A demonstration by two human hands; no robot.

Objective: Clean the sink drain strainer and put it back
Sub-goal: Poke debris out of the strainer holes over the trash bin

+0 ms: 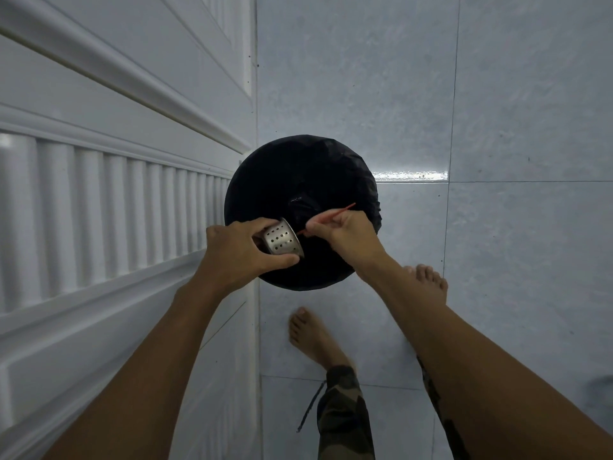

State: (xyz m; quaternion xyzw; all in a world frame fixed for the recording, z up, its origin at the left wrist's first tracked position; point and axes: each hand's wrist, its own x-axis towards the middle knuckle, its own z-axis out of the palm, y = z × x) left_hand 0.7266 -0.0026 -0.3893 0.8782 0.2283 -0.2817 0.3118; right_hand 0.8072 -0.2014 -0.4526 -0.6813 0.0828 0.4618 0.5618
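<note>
Pale tiled floor (497, 94) beside a white panelled cabinet front (116, 161), with a black-lined bin (298, 167) standing below the hands. The left hand (232, 250) is gripping the perforated metal strainer (282, 242) over the bin's near rim, fingers and thumb curling round its wall. The strainer's axis is lying sideways, open mouth facing right. The right hand (341, 230), just beside that mouth, is pinching a thin red stick (335, 212) whose lower tip is reaching the rim, so any scraping is probably running along this axis

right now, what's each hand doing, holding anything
Left hand: grips the perforated metal drain strainer.
Right hand: pinches a thin red stick.
</note>
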